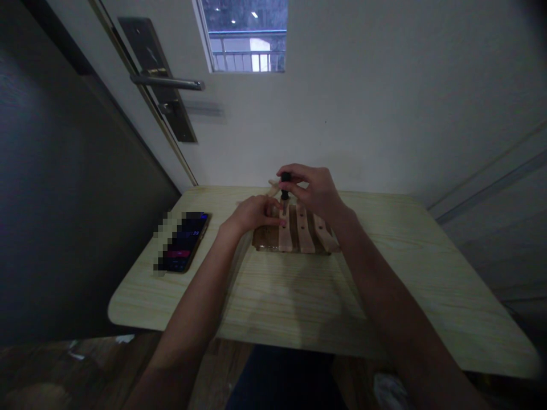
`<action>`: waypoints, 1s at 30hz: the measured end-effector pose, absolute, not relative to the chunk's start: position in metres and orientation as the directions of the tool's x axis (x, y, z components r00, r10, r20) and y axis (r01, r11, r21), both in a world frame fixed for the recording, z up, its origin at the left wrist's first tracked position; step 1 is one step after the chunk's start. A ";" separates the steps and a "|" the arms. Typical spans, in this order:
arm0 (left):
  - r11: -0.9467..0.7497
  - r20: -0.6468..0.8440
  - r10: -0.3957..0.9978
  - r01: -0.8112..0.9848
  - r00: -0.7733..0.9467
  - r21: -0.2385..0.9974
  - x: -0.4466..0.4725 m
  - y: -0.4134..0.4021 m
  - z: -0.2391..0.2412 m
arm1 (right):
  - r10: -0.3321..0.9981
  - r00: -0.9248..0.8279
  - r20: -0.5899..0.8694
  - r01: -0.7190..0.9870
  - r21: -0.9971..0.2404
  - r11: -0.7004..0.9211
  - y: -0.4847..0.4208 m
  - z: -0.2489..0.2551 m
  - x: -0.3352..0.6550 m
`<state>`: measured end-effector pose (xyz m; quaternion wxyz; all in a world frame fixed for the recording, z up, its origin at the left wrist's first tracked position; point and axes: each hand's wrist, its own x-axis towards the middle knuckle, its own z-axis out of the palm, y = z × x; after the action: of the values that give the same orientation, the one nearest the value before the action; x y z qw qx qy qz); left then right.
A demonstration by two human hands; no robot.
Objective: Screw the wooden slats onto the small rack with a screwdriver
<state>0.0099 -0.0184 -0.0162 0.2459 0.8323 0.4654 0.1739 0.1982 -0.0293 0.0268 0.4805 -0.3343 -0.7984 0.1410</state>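
Observation:
My right hand (314, 185) grips the black handle of a screwdriver (285, 185), which stands upright with its shaft pointing down. Its tip meets the leftmost of three pale strips with dark holes (285, 240), though the exact contact is too small to make out. These strips lie across a brown, shiny-edged block or board (265, 238) on the table. My left hand (255, 213) is curled over the block's left part, thumb and fingers pressed on the left strip on either side of the screwdriver's tip. The rightmost strip (325, 236) slants outward past the front edge.
The pale wooden table (410, 273) stands against a white door with a metal lever handle (168, 83) and a small window (245, 37). A phone with its screen lit (188, 242) lies at the left. Another pale piece (273, 187) lies behind the block.

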 end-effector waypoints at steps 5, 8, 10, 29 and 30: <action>-0.451 0.057 0.857 0.694 0.512 0.561 0.010 -0.019 -0.015 | 0.660 -0.339 0.671 0.471 -0.486 0.736 -0.030 0.027 0.199; -0.448 0.054 0.856 0.687 0.514 0.572 0.010 -0.020 -0.014 | 0.656 -0.337 0.675 0.497 -0.464 0.733 -0.030 0.026 0.199; -0.449 0.056 0.853 0.675 0.519 0.586 0.010 -0.020 -0.014 | 0.631 -0.360 0.687 0.488 -0.438 0.755 -0.028 0.026 0.199; -0.442 0.062 0.859 0.676 0.508 0.590 0.010 -0.020 -0.015 | 0.730 -0.403 0.552 0.337 -0.652 0.679 -0.030 0.031 0.206; -0.440 0.059 0.861 0.680 0.505 0.586 0.010 -0.020 -0.015 | 0.731 -0.381 0.566 0.360 -0.637 0.681 -0.030 0.030 0.206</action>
<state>0.0095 -0.0196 -0.0151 0.2539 0.8296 0.4644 0.1777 0.2055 -0.0297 0.0303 0.4409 -0.3394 -0.8039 0.2100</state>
